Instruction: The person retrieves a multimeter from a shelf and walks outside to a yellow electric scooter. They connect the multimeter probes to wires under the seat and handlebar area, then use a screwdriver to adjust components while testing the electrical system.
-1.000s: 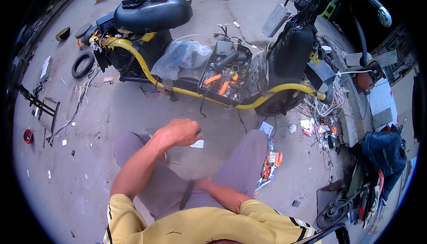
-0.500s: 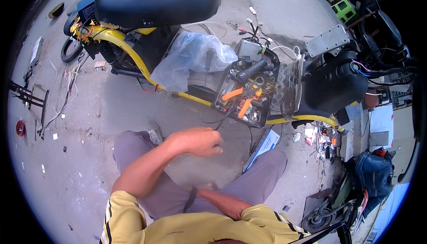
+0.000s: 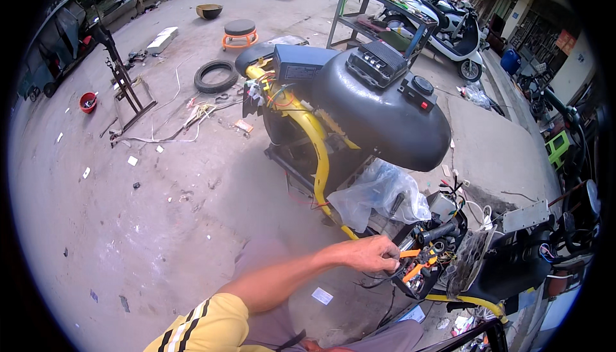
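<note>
My left hand (image 3: 380, 254) reaches to the left side of a black tool box (image 3: 402, 288) on the scooter's floorboard, its fingers curled beside the orange-handled pliers (image 3: 423, 265); whether it grips anything is hidden. In the box lie dark cylindrical tools, wires and small parts. A crumpled clear plastic bag (image 3: 369, 191) lies just behind my hand. My right hand (image 3: 311, 345) is low at the bottom edge by my legs, its fingers hidden. The scooter's yellow frame (image 3: 321, 172) curves up to a large black seat (image 3: 382, 118) carrying electronic units.
Around the scooter are a tire (image 3: 208, 84), a metal frame (image 3: 131, 121), a red bucket (image 3: 88, 109), a round stool (image 3: 240, 29) and loose cables. Farther back stand a metal rack (image 3: 343, 15) and white scooters (image 3: 459, 47). Debris lies at the right.
The view has swung up and leftward, showing more of the yard. My left hand has moved from over my legs forward to the tool box. My right hand has dropped nearly out of view.
</note>
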`<state>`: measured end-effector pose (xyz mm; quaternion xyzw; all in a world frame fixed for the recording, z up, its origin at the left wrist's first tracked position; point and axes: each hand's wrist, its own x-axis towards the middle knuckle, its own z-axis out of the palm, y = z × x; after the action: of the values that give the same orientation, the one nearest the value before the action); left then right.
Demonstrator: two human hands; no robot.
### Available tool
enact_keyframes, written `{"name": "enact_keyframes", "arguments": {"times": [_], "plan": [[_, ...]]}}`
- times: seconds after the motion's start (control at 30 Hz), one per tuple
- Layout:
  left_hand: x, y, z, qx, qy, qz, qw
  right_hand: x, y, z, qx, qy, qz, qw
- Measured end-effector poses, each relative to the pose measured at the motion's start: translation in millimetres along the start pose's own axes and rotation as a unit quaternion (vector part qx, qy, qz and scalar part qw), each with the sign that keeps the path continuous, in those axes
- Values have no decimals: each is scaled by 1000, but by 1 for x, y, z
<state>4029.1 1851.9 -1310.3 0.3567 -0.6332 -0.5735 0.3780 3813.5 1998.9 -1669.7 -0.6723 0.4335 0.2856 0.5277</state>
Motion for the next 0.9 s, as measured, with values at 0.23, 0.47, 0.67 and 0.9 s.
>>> {"name": "enact_keyframes", "arguments": {"times": [0.23, 0.47, 0.67, 0.9], "plan": [[2, -14, 13, 37, -25, 17, 999, 23, -24, -10, 4, -29, -15, 999], [28, -50, 2, 33, -104, -18, 994, 27, -41, -14, 21, -60, -29, 998], [24, -48, -28, 58, -125, -49, 989, 10, -38, 5, 54, -48, -41, 997], [-12, -24, -76, 21, -79, -53, 995, -37, -22, 47, 89, -19, -60, 994]]}}
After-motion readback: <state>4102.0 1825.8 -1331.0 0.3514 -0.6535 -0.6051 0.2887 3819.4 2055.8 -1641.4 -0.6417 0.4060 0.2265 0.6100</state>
